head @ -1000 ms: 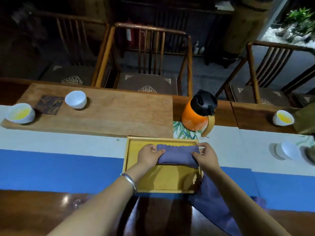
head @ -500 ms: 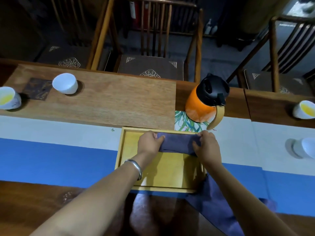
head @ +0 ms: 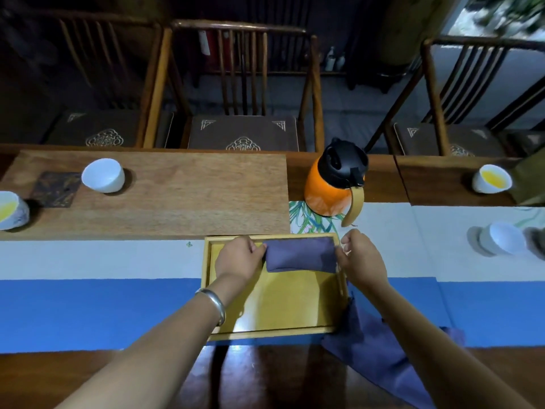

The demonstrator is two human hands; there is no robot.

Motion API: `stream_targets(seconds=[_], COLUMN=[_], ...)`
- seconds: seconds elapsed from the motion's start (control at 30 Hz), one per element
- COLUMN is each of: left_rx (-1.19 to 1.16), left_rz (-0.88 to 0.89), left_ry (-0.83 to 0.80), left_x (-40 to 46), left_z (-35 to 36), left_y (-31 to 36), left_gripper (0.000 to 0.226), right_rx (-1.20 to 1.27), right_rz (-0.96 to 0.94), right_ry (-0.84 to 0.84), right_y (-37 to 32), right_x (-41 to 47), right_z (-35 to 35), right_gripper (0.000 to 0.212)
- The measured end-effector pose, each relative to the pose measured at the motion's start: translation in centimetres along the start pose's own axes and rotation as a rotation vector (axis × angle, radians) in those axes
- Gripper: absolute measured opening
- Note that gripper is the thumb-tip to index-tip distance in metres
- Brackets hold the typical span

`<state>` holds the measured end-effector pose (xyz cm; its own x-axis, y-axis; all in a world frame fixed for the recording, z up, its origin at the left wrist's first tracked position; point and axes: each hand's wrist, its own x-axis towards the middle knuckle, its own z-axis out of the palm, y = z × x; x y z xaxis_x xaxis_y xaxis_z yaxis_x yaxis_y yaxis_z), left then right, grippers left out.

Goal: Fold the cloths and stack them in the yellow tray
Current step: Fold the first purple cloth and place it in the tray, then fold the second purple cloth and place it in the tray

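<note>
1. Lying in the far part of the yellow tray (head: 236,326), just below the middle of the frame, is a folded purple cloth (head: 300,255), flat against the tray's top rim.
2. The left hand (head: 238,257) sits at the cloth's left end, fingers curled, with the fingertips touching that end; whether they pinch it or only touch it cannot be told.
3. The right hand (head: 358,255) is at the cloth's right end, over the tray's right rim, fingers loosely curled; it appears to hold nothing, though its fingertips are close to the cloth's edge.
4. A silver bangle (head: 213,302) circles the left wrist.
5. A second, unfolded purple cloth (head: 380,367) lies crumpled at the lower right, beside the tray's near right corner and partly under the right forearm.
6. The tray rests on a blue and white runner (head: 88,305) laid across the dark wooden bench (head: 280,379).
7. Just beyond the tray, slightly right, stands an orange jug (head: 324,196) with a black lid.
8. A pale wooden board (head: 177,196) fills the upper left of the bench, carrying a white cup (head: 103,175).
9. Other cups stand at the far left and right edges, two holding yellow liquid.
10. Wooden chairs (head: 244,84) with brown cushions line the top of the frame.
</note>
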<state>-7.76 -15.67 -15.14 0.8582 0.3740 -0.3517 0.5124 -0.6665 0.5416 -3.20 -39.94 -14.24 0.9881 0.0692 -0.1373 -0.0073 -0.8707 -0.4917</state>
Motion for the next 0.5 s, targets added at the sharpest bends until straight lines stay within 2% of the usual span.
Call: stream_targets(seconds=[0.27, 0.5], left_rx=[0.009, 0.168], left_rz=[0.304, 0.660], left_ry=[-0.135, -0.394], left_x=[-2.7, -7.1], left_z=[-0.8, 3.9], left_y=[6.3, 11.8], left_gripper=[0.028, 0.019], right_rx=[0.016, -0.005], right_rz=[0.151, 0.361], right_ry=[0.060, 0.064], right_y=[3.9, 9.3], right_x=[-5.6, -13.0], right_z=[-5.8, -8.8], right_gripper=[0.013, 0.009])
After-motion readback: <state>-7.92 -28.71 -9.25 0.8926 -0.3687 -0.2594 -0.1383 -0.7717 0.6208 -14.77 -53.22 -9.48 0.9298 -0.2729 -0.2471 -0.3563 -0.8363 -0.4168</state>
